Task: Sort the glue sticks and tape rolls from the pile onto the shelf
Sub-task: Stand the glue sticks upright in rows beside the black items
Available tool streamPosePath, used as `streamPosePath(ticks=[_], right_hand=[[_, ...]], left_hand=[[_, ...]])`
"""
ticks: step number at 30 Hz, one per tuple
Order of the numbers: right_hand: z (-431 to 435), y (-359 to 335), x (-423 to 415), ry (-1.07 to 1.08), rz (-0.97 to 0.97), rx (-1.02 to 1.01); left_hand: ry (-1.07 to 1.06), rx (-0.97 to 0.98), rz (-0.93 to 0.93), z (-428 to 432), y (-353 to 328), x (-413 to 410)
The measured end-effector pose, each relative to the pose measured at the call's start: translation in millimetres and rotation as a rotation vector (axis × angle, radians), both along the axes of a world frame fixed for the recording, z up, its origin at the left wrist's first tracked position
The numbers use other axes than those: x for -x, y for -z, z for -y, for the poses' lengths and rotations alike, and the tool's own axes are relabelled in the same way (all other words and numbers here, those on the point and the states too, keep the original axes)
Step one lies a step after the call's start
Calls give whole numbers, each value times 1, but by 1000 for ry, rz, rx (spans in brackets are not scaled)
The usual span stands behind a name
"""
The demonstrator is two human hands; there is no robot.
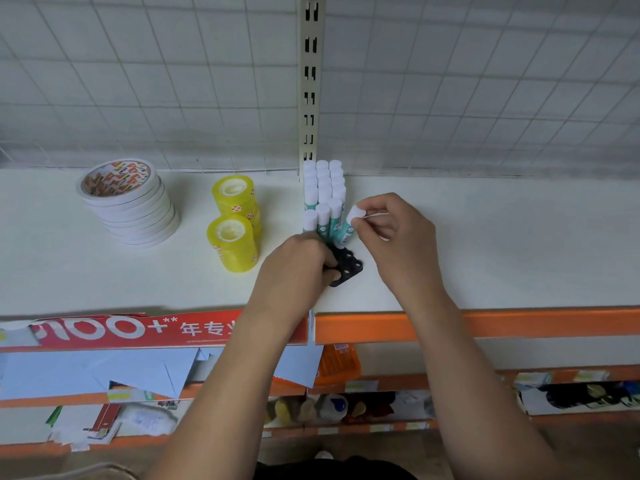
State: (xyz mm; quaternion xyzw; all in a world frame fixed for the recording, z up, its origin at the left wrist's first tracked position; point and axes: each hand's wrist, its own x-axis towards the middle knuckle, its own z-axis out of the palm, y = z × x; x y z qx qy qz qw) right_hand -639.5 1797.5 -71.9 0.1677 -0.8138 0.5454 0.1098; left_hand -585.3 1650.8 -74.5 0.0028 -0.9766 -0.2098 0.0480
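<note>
Several glue sticks point(323, 188) with white caps and teal labels stand upright in a black holder tray point(348, 268) on the white shelf point(502, 244). My right hand point(398, 233) pinches the white cap of one tilted glue stick point(349, 225) at the tray's right side. My left hand point(294, 275) grips the front left of the black tray. To the left stand yellow tape rolls point(233, 233) in two stacks and a stack of white tape rolls point(128, 202).
A slotted metal upright point(310, 81) and a wire grid back panel point(485, 81) rise behind the shelf. An orange shelf edge point(519, 323) and a red banner point(138, 329) run along the front. Lower shelves hold envelopes, an orange basket point(337, 363) and assorted goods.
</note>
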Motion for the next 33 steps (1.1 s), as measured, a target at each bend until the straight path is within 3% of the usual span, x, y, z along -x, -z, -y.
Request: streamPosePath(ticks=[18,33], right_hand=[[19,12,12,-26,-138,-116],[22,17,7,-2,-75,-41]], left_hand=[[46,-15,-4,26,11,20],[52,-61,-63,22,17,19]])
